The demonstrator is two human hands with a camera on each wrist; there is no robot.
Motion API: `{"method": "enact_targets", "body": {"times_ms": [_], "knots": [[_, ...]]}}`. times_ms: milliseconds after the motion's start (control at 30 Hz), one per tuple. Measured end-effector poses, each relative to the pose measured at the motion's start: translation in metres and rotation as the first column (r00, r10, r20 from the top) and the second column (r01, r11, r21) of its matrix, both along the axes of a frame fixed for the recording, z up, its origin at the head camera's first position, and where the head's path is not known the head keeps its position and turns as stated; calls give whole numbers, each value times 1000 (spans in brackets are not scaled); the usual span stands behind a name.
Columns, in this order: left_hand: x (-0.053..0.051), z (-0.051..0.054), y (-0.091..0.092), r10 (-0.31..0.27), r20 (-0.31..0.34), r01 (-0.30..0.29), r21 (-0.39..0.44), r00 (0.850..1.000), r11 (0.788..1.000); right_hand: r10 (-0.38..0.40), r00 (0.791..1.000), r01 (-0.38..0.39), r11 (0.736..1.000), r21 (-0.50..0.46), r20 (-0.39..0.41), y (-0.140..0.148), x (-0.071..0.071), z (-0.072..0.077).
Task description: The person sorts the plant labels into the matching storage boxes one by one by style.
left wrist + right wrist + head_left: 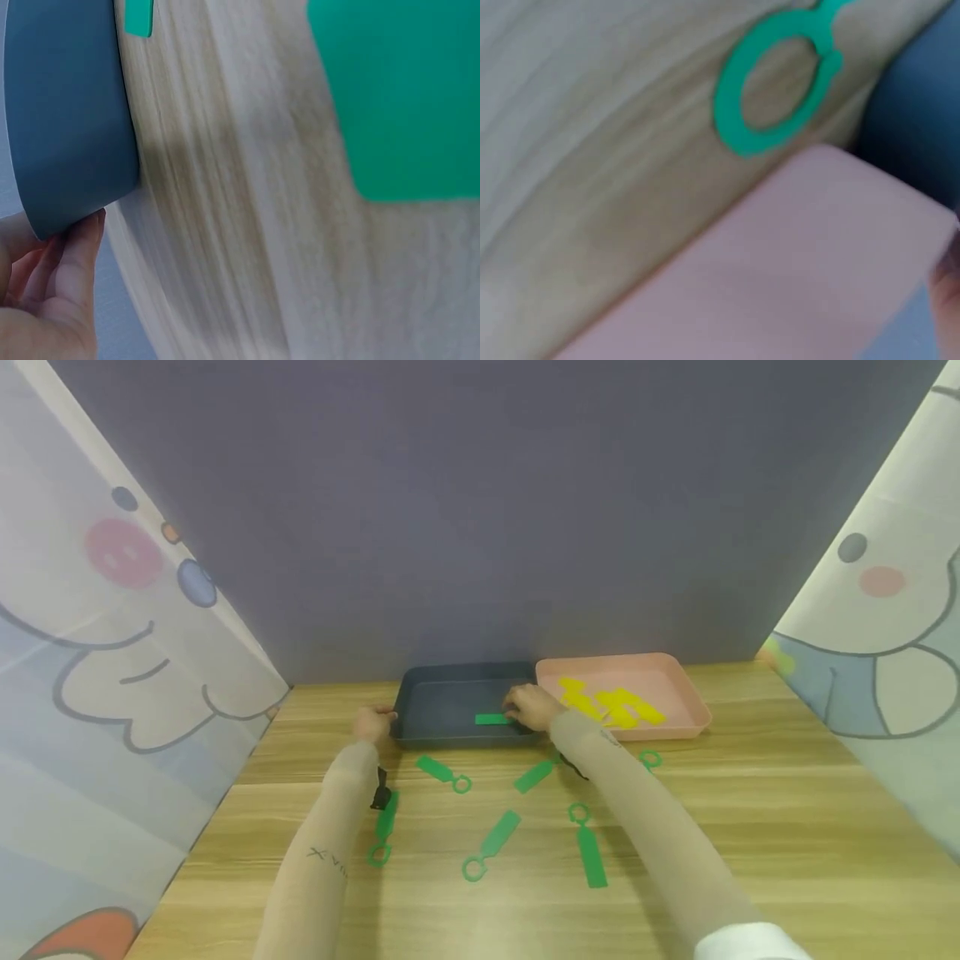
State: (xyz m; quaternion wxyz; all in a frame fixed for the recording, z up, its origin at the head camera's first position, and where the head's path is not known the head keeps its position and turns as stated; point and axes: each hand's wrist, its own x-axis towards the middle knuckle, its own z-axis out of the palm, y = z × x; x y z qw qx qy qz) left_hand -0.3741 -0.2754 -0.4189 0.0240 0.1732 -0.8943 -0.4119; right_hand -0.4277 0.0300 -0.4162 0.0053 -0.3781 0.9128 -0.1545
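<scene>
From my end I would put the job a little past half done. The yellow flat plastic-looking pieces (636,705) lie overlapped in the shallow pink rectangular tray (637,670), and I see none outside it, so I judge that colour finished. Green looks barely begun: just one flat green plastic-looking tag (491,719) shows within the shallow dark blue-grey rectangular tray (442,693), its ring end hidden under my right hand (533,706). Left to do, as I read it, are six more green tags with rings, spread over the wood-grain surface (427,910): one near the dark tray's front wall (435,768), one beside the left forearm (386,822), one slanting in the middle (501,833), one partly behind the right wrist (532,777), one farther right with its ring pointing away (591,856), and one showing little but its ring past the right forearm (650,757). My right hand has its fingers curled together on the tag's covered end, and I take that as a pinch; I cannot tell whether the tag touches the tray floor. My left hand (372,724) is clamped on the dark tray's left edge, thumb and fingers on either side of the wall, probably to steady it.
</scene>
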Motion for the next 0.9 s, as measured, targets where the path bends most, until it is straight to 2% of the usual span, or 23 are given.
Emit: {"method": "enact_targets", "body": {"times_ms": [200, 300, 533, 733, 833, 900], "knots": [[-2, 0, -2, -5, 4, 5, 2, 1000, 1000, -35, 996, 33, 999, 24, 83, 15, 8, 18], [-2, -1, -2, -4, 0, 4, 9, 1000, 1000, -33, 996, 31, 999, 32, 81, 26, 14, 28], [-1, -1, 0, 10, 5, -10, 8, 1000, 1000, 63, 997, -61, 998, 33, -51, 51, 32, 53], [-3, -1, -2, -1, -5, 1, -5, 1000, 1000, 107, 992, -104, 994, 39, -66, 71, 47, 64], [-3, 0, -3, -9, 4, 9, -14, 1000, 1000, 144, 984, -138, 988, 62, -107, 82, 56, 67], [-3, 0, -3, -8, 13, 9, -9, 1000, 1000, 197, 968, -186, 979, 81, -154, 90, 63, 68]]}}
